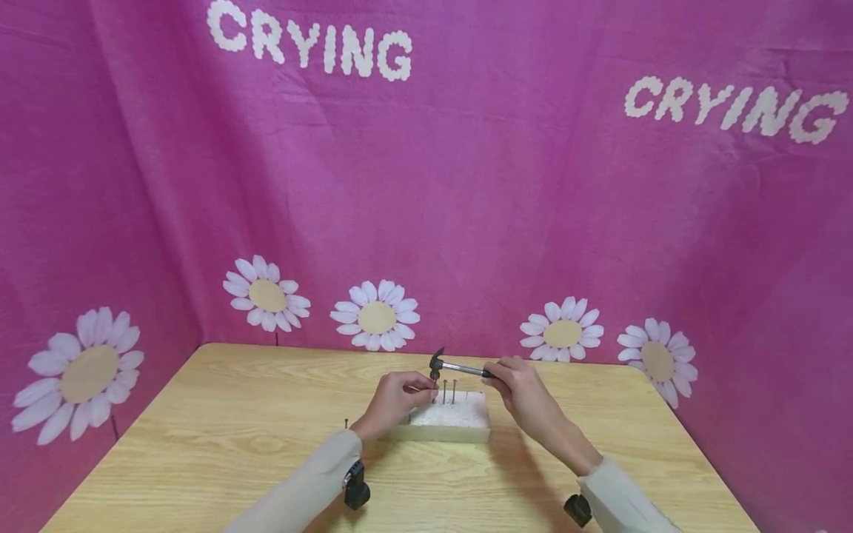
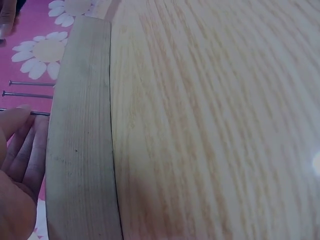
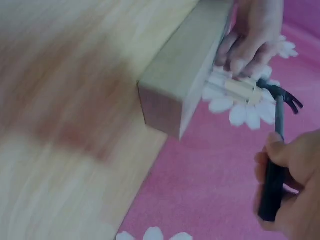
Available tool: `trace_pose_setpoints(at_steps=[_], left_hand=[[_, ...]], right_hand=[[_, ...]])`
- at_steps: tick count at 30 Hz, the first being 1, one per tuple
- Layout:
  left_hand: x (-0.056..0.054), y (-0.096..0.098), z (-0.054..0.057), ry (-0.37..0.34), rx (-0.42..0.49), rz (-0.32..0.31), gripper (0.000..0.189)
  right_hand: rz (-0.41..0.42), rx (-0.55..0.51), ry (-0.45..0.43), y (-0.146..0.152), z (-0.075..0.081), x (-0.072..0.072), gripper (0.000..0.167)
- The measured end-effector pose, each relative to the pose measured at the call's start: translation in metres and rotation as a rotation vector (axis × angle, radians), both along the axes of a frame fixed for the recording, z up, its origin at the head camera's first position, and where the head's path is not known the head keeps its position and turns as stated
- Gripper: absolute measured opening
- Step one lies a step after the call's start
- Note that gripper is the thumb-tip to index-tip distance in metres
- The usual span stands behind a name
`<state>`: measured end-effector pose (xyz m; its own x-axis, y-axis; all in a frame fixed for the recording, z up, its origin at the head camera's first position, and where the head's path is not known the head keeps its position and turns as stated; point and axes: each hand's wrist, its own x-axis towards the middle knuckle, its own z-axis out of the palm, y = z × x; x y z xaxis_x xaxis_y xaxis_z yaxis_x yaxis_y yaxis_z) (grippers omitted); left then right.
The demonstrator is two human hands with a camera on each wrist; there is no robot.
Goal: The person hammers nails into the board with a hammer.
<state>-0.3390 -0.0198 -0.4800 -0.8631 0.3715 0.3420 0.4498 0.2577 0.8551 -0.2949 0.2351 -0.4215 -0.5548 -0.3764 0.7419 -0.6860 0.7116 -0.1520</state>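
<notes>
In the head view, my left hand (image 1: 398,400) pinches a nail (image 2: 41,114) by its shaft, upright on the top of a pale wooden block (image 1: 449,433). Two more nails (image 1: 455,392) stand upright in the block, just right of the pinched one. My right hand (image 1: 523,389) grips a small claw hammer (image 1: 460,367) by its black handle. The hammer's head is right at the top of the pinched nail; whether they touch I cannot tell. The right wrist view shows the fingers wrapped round the handle (image 3: 272,185).
The block lies on a light wood-grain table (image 1: 266,400). Left of my left wrist, a small dark nail-like thing (image 1: 346,423) sticks up; its base is unclear. A pink cloth (image 1: 466,185) with daisies and white letters hangs behind and at both sides.
</notes>
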Motion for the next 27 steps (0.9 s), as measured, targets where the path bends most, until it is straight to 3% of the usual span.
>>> trace_pose_setpoints(at_steps=[6, 12, 17, 23, 27], left_hand=[[0.0007, -0.0011, -0.0038, -0.009, 0.027, 0.007, 0.012], [0.0012, -0.0023, -0.0045, -0.005, 0.052, 0.005, 0.009], [0.0024, -0.0018, -0.0031, -0.027, 0.056, -0.007, 0.012], [0.0019, 0.0001, -0.0021, -0.028, 0.057, -0.008, 0.012], [0.0029, -0.0010, -0.0014, -0.045, 0.074, -0.004, 0.012]], right_hand=[[0.000, -0.117, 0.001, -0.0027, 0.0054, 0.0011, 0.015], [0.023, 0.020, -0.009, -0.0058, 0.0005, 0.0000, 0.012], [-0.011, -0.138, 0.019, -0.0066, 0.0004, 0.0036, 0.016], [-0.057, 0.029, 0.010, -0.0019, 0.0004, 0.0040, 0.015], [-0.044, -0.095, 0.072, -0.0005, 0.0062, 0.0037, 0.014]])
